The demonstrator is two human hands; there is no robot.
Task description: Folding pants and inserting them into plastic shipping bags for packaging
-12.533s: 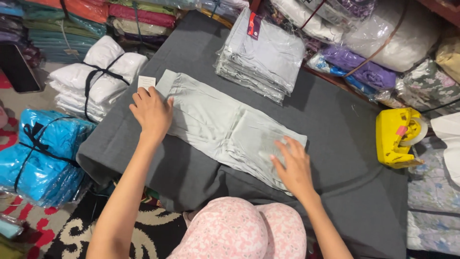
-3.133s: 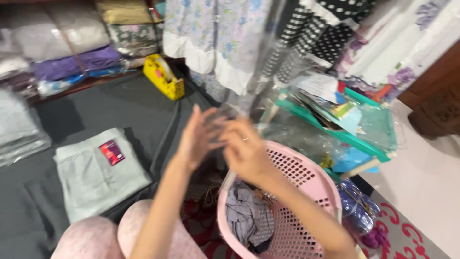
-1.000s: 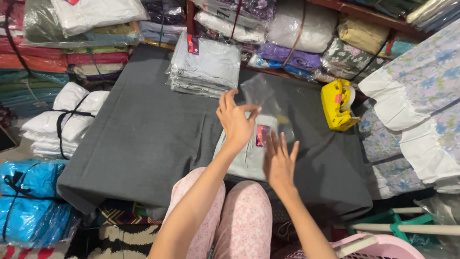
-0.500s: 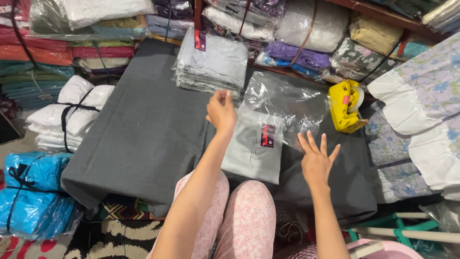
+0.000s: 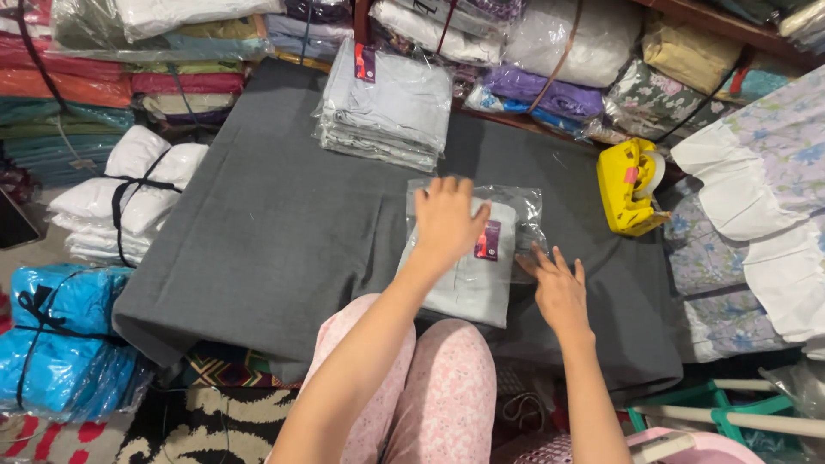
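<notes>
Already folded and tagged, the pale grey garment [image 5: 468, 279] lies half under a clear plastic bag [image 5: 524, 210], left hand [image 5: 447, 219] pressing flat, right hand [image 5: 559, 288] spread open beside it, bagging unfinished.

Textile shop, my packing spot: shelves of bagged folded fabrics [image 5: 550, 43], tied white cloth bundles [image 5: 129, 193], yellow tape dispenser [image 5: 632, 186], grey cloth-covered table [image 5: 275, 232].

A low surface is being covered by a dark grey cloth [image 5: 258, 232]. Near its middle, a folded pale grey garment [image 5: 468, 283] is being overlaid by a clear plastic bag [image 5: 524, 210]. Farther off, a stack of bagged grey garments [image 5: 387, 107] is being carried, and at the right a yellow tape dispenser [image 5: 627, 185].
</notes>
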